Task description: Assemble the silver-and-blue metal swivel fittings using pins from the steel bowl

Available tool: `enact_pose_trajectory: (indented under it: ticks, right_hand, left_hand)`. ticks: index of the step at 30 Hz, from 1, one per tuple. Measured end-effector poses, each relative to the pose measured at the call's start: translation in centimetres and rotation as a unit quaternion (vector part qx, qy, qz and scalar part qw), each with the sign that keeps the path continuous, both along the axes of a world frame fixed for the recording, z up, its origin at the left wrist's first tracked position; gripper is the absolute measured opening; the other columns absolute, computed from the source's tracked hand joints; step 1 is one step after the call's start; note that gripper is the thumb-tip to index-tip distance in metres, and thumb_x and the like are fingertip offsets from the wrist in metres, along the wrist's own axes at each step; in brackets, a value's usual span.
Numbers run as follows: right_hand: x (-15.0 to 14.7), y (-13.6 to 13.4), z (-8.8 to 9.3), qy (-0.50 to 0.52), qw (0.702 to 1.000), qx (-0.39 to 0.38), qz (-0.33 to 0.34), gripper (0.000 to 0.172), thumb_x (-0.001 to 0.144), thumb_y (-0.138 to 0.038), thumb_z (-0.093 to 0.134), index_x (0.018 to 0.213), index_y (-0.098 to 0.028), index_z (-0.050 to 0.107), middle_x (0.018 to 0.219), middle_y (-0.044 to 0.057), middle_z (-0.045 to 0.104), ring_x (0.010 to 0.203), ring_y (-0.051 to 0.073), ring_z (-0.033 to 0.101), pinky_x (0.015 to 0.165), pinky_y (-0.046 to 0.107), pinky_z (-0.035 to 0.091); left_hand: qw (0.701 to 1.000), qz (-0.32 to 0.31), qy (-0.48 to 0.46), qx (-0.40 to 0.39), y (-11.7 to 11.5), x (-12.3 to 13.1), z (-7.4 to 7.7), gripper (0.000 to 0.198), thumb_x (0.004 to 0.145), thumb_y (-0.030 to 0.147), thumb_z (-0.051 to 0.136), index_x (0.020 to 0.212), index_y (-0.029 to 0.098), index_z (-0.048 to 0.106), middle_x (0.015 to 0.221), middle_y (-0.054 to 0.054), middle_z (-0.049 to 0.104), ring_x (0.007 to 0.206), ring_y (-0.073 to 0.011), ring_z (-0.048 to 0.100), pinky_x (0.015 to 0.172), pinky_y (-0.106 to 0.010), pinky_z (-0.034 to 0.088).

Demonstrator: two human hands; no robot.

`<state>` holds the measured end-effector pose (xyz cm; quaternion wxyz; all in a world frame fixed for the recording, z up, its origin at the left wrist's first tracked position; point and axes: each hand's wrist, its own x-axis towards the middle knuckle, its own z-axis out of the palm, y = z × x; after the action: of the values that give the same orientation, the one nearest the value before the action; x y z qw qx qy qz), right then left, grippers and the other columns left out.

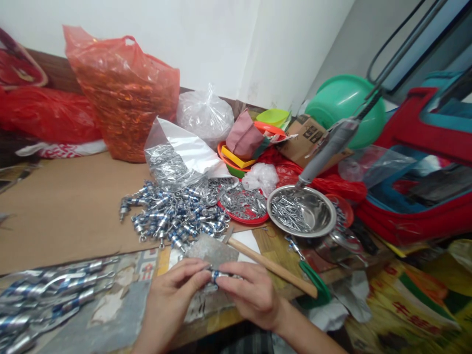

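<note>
A small silver metal fitting with a blue band [214, 276] sits between my two hands at the table's front edge. My left hand [177, 290] pinches its left end between thumb and fingers. At its right end my right hand [252, 290] has its fingers closed round it, hiding part of the piece. Just beyond my fingertips lies a flat grey metal plate [212, 250]. A hammer with a wooden handle [273, 265] rests to the right of the plate. Behind them spreads a heap of similar blue-banded fittings [173, 214], several with ring ends.
More fittings [55, 297] lie at the left front. A steel bowl of metal pins [300, 211] and a red tray of small metal parts [243, 201] stand behind. A grey-handled tool [328, 150] hangs above the bowl. An orange-red bag [125, 103] stands on the cardboard.
</note>
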<state>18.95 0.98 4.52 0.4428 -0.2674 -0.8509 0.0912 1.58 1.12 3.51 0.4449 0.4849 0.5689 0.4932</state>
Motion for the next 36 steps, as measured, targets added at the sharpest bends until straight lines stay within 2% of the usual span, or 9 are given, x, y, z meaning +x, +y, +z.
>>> enact_pose_trajectory:
  ticks: [10, 18, 22, 24, 26, 27, 29, 33, 36]
  right_hand:
    - [0.4, 0.3, 1.1, -0.069, 0.994, 0.087, 0.015, 0.022, 0.080, -0.011, 0.049, 0.097, -0.014, 0.062, 0.094, 0.011, 0.067, 0.086, 0.017, 0.061, 0.067, 0.026, 0.051]
    - [-1.5, -0.5, -0.3, 0.099, 0.985, -0.135, -0.048, 0.012, 0.073, -0.022, 0.061, 0.081, -0.020, 0.070, 0.077, 0.006, 0.069, 0.067, 0.013, 0.065, 0.061, 0.020, 0.053]
    - [-1.6, -0.2, 0.1, 0.091, 0.971, -0.210, -0.065, 0.013, 0.070, -0.028, 0.064, 0.077, -0.019, 0.071, 0.070, 0.005, 0.069, 0.063, 0.014, 0.064, 0.057, 0.021, 0.052]
    - [-0.5, 1.3, 0.7, -0.013, 0.970, -0.234, -0.071, 0.013, 0.073, -0.030, 0.062, 0.078, -0.021, 0.070, 0.074, 0.002, 0.070, 0.067, 0.012, 0.064, 0.062, 0.018, 0.051]
    - [1.1, 4.1, 1.1, -0.146, 0.947, -0.230, -0.169, 0.016, 0.079, -0.028, 0.055, 0.083, -0.023, 0.069, 0.084, 0.000, 0.069, 0.078, 0.011, 0.063, 0.071, 0.017, 0.048]
    - [2.1, 5.7, 1.2, -0.212, 0.909, -0.211, -0.290, 0.020, 0.084, -0.026, 0.048, 0.092, -0.025, 0.066, 0.093, -0.001, 0.068, 0.086, 0.010, 0.061, 0.078, 0.018, 0.046]
    - [3.6, 9.2, 1.0, -0.249, 0.869, -0.214, -0.369, 0.026, 0.085, -0.017, 0.042, 0.099, -0.019, 0.064, 0.097, 0.008, 0.066, 0.094, 0.017, 0.059, 0.082, 0.027, 0.044]
    - [4.5, 13.8, -0.5, -0.313, 0.821, -0.246, -0.409, 0.020, 0.075, -0.009, 0.050, 0.079, -0.013, 0.068, 0.082, 0.015, 0.068, 0.087, 0.025, 0.062, 0.076, 0.034, 0.044]
    - [4.2, 15.0, -1.3, -0.324, 0.813, -0.255, -0.412, 0.019, 0.072, -0.006, 0.051, 0.083, -0.009, 0.067, 0.089, 0.019, 0.065, 0.090, 0.027, 0.060, 0.077, 0.036, 0.043]
  left_hand:
    - [0.980, -0.087, 0.133, 0.123, -0.6, -0.6, 1.4, 0.013, 0.066, 0.031, 0.061, 0.057, 0.026, 0.069, 0.079, -0.003, 0.069, 0.078, -0.0207, 0.063, 0.074, -0.028, 0.047]
    - [0.995, -0.099, -0.027, -0.019, -0.5, -0.3, 1.1, 0.016, 0.060, 0.037, 0.066, 0.067, 0.025, 0.071, 0.068, -0.001, 0.072, 0.066, -0.0208, 0.066, 0.059, -0.026, 0.053]
    - [0.985, -0.054, -0.135, -0.094, -0.6, 0.1, -0.4, 0.041, 0.047, 0.031, 0.076, 0.086, 0.022, 0.068, 0.077, -0.002, 0.073, 0.072, -0.0213, 0.067, 0.064, -0.026, 0.055]
    - [0.980, -0.044, -0.154, -0.118, -0.7, 0.3, -1.0, 0.050, 0.048, 0.030, 0.076, 0.095, 0.019, 0.064, 0.081, -0.004, 0.072, 0.075, -0.0211, 0.066, 0.067, -0.027, 0.055]
    - [0.978, -0.026, -0.170, -0.118, -0.7, 0.6, -1.3, 0.062, 0.051, 0.031, 0.075, 0.107, 0.017, 0.055, 0.081, -0.004, 0.071, 0.078, -0.0207, 0.066, 0.069, -0.026, 0.054]
    - [0.978, -0.015, -0.177, -0.110, -0.7, 0.8, -1.4, 0.067, 0.052, 0.031, 0.074, 0.113, 0.017, 0.050, 0.079, -0.004, 0.071, 0.078, -0.0205, 0.066, 0.069, -0.026, 0.054]
    - [0.978, -0.006, -0.187, -0.095, -0.6, 1.0, -1.2, 0.073, 0.054, 0.031, 0.073, 0.118, 0.018, 0.042, 0.073, -0.003, 0.069, 0.075, -0.0200, 0.066, 0.068, -0.026, 0.053]
    - [0.974, -0.024, -0.197, -0.106, -0.4, 1.2, -0.9, 0.077, 0.053, 0.029, 0.073, 0.120, 0.017, 0.037, 0.069, -0.002, 0.068, 0.069, -0.0199, 0.067, 0.065, -0.029, 0.053]
    - [0.969, -0.023, -0.218, -0.118, -0.1, 0.9, -1.1, 0.083, 0.052, 0.026, 0.074, 0.123, 0.016, 0.033, 0.065, -0.001, 0.066, 0.065, -0.0193, 0.066, 0.063, -0.030, 0.053]
